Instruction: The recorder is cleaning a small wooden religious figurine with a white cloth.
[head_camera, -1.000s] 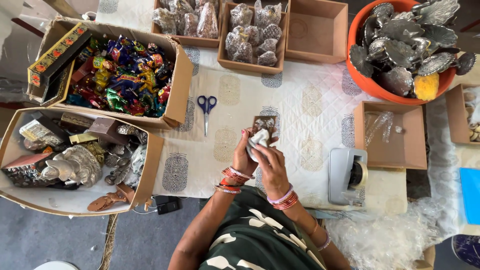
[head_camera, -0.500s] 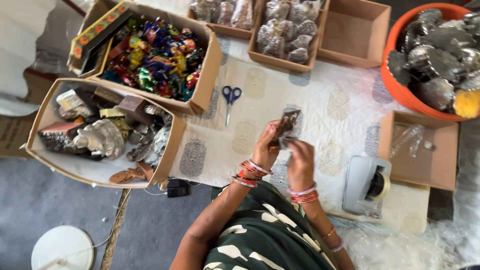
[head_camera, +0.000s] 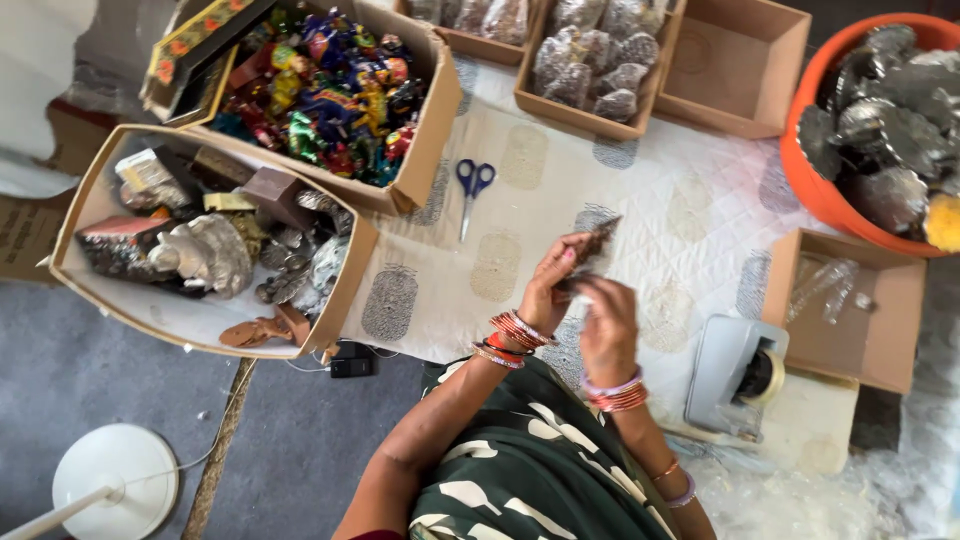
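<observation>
Small dark clear-wrapped packet (head_camera: 597, 243) pinched between both hands; filled clear packets (head_camera: 592, 62) in far cardboard box.

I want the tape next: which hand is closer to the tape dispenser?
Right. The right hand is just left of the grey tape dispenser, close by; the left hand is farther left, beyond it. Both hold a small packet.

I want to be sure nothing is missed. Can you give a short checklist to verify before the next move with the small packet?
1. Left hand grips the small dark packet: ok.
2. Right hand also on the packet: cannot tell, blurred.
3. Packet closed: cannot tell.
4. Blue scissors lying within reach on the quilted cloth: ok.
5. Tape dispenser beside the right hand: ok.
6. Empty cardboard box free for packets: ok.
</observation>
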